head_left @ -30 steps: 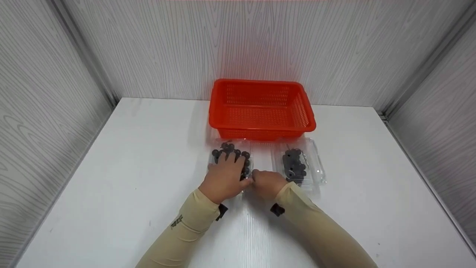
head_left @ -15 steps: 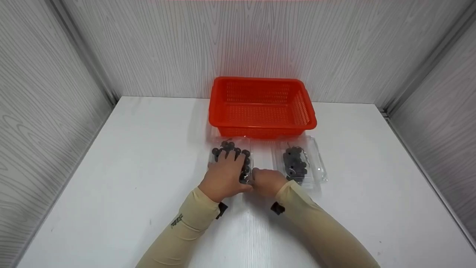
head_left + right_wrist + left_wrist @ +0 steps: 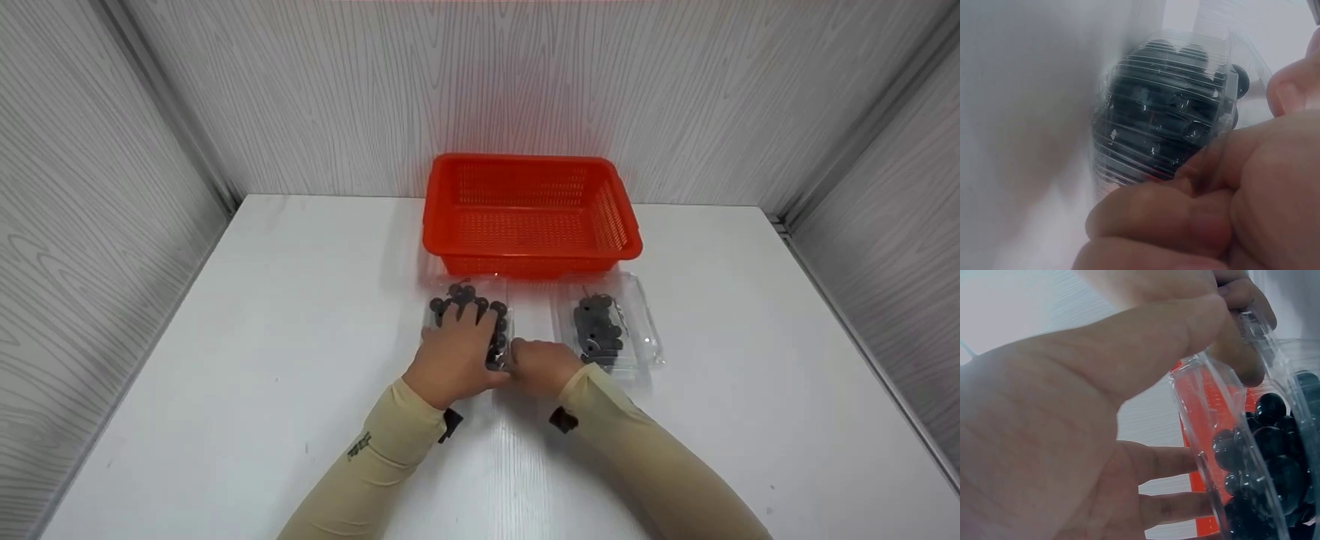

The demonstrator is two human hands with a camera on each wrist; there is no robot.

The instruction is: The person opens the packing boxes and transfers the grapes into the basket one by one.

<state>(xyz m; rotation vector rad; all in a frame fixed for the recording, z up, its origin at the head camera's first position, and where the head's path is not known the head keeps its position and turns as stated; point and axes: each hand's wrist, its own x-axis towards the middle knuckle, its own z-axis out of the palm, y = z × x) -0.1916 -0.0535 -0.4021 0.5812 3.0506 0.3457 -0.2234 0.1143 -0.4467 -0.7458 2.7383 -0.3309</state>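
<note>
On a clear box (image 3: 1162, 101), left hand (image 3: 454, 356) rests straight-fingered, right hand (image 3: 545, 367) pinches; sleeve lettering (image 3: 359, 445) is illegible.

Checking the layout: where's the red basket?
In the head view, the red basket stands slightly right of centre, at the back of the table, beyond two clear containers.

Work booth (image 3: 847, 172), wood-grain panels (image 3: 345, 97)

The head camera looks forward and down from above the arms, far enough back to frame the whole red basket (image 3: 532, 217). The left-wrist camera, close behind the left hand (image 3: 454, 356), faces the same basket. The right-wrist camera looks past the right hand (image 3: 544, 367), very near a clear container (image 3: 1165, 112).
</note>
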